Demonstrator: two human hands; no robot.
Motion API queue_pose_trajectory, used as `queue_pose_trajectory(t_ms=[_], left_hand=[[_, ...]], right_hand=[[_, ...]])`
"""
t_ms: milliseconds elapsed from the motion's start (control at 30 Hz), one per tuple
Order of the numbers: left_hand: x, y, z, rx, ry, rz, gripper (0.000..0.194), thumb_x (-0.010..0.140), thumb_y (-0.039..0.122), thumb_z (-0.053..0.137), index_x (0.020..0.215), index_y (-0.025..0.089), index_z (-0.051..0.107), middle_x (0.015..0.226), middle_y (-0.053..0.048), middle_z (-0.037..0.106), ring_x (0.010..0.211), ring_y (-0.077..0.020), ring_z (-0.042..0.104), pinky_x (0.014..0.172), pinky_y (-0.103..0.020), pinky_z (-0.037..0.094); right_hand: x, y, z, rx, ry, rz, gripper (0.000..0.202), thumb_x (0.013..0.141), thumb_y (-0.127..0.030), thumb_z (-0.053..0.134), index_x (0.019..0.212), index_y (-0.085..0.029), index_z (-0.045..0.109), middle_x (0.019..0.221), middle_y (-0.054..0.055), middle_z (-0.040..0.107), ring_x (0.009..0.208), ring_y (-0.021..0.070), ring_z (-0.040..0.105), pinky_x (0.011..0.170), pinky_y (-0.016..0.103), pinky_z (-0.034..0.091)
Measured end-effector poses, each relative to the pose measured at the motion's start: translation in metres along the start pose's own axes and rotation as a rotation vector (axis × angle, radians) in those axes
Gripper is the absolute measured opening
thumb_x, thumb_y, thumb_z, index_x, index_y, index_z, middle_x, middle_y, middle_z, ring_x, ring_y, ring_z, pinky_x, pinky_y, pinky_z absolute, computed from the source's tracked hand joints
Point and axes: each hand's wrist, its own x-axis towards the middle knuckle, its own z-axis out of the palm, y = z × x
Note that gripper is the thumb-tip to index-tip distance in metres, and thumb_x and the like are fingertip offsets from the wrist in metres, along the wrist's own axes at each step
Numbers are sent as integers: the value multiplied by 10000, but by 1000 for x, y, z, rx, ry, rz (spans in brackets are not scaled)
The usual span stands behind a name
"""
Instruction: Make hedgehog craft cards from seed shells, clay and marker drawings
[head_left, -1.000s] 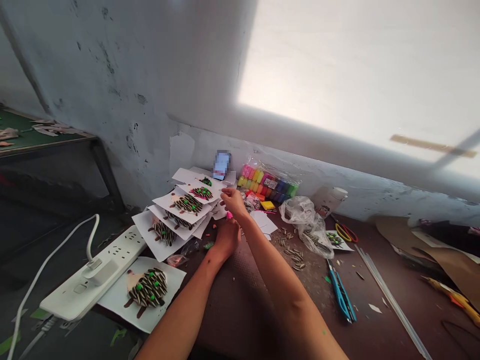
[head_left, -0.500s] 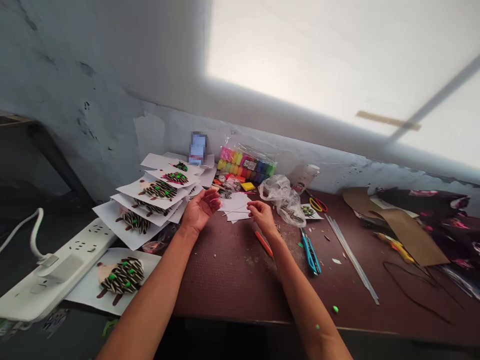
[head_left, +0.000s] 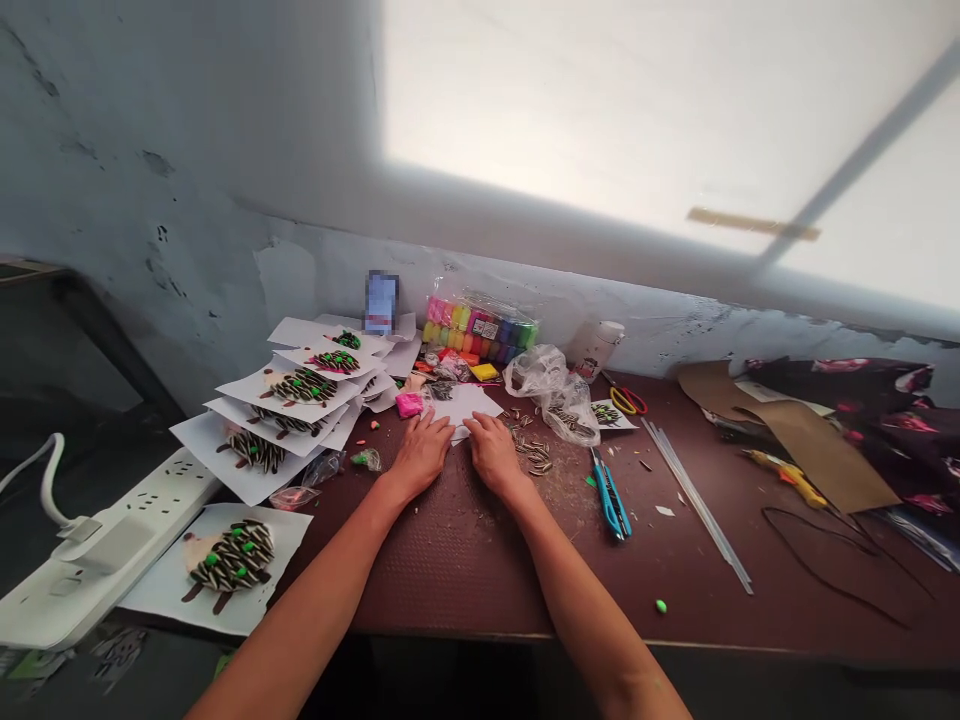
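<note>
On the brown table, my left hand point(head_left: 421, 455) and my right hand point(head_left: 496, 455) rest side by side at the near end of some white paper point(head_left: 454, 402). Fingers bent and close together, each hand grips one side of the paper, thumbs toward the middle; the fingertips are partly hidden. A pink lump of clay point(head_left: 409, 404) lies just beyond my left hand. To the right of my right hand are scattered striped sunflower seeds point(head_left: 537, 456) and a clear plastic bag point(head_left: 576, 408) with more seeds inside.
Stacked hedgehog pictures point(head_left: 300, 386) and a white power strip point(head_left: 161, 500) are at left. Coloured clay packs point(head_left: 480, 328), a phone point(head_left: 381, 302) and a white bottle point(head_left: 598, 350) stand behind. Rightward lie a blue cutter point(head_left: 613, 497), scissors point(head_left: 628, 400), clear sticks point(head_left: 697, 507) and a yellow glue gun point(head_left: 791, 478).
Both hands have come down from above the table onto the paper, and closer together. My left palm has turned downward. The orange-handled tool under my right forearm is out of sight.
</note>
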Motion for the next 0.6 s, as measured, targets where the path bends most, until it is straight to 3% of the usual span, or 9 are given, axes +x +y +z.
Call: queue_pose_trajectory(t_ms=[100, 233, 600], left_hand=[[2, -3, 0, -75, -1, 62, 333, 916, 93, 516, 1093, 216, 771, 1249, -129, 740, 1240, -278, 634, 1121, -468, 437], [3, -6, 1, -113, 24, 73, 359, 904, 70, 511, 1124, 194, 766, 1188, -122, 760, 1133, -245, 686, 1043, -404, 510], [1, 3, -12, 168, 26, -62, 365, 928, 116, 509, 1214, 165, 729, 1244, -142, 717, 1141, -288, 650, 993, -436, 512]], right_hand=[[-1, -2, -2, -43, -32, -34, 432, 991, -107, 450, 1331, -218, 693, 1374, 122, 667, 1268, 266, 557, 1042, 372, 425], [-2, -5, -7, -140, -75, -42, 315, 1030, -195, 471, 1155, -198, 761, 1156, 135, 728, 1148, 268, 572, 936, 345, 424], [-3, -9, -16, -264, -150, -15, 324, 1064, -236, 430, 1138, -194, 742, 1076, 125, 717, 1051, 240, 569, 858, 316, 381]])
